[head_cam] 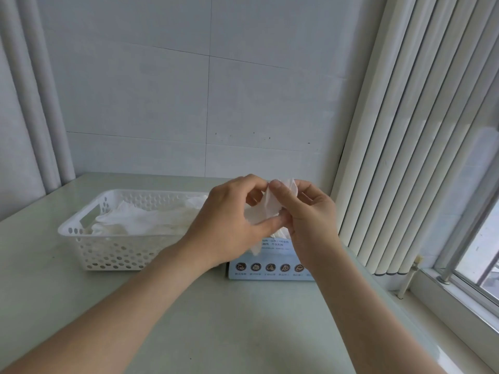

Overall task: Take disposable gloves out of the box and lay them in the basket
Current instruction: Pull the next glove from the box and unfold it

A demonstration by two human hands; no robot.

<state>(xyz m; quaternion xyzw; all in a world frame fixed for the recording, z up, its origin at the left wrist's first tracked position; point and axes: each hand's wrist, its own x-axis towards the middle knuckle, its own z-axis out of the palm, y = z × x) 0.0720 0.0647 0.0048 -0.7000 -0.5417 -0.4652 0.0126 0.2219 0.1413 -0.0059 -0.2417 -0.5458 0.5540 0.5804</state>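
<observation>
Both hands, the left hand [229,225] and right hand [310,214], pinch a crumpled glove [266,209] above the box [270,268]; beside it on the desk [243,319], the basket [81,238] holds gloves [140,220].

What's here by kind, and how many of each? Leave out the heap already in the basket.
Baskets: 1, the white basket
Boxes: 1, the glove box
Gloves in hand: 1, the glove pinched between left hand and right hand
Hands: 2
Total: 5

Both forearms reach forward, left grip [229,225] and right grip [310,214] meeting, each pinching one glove [266,209].
</observation>
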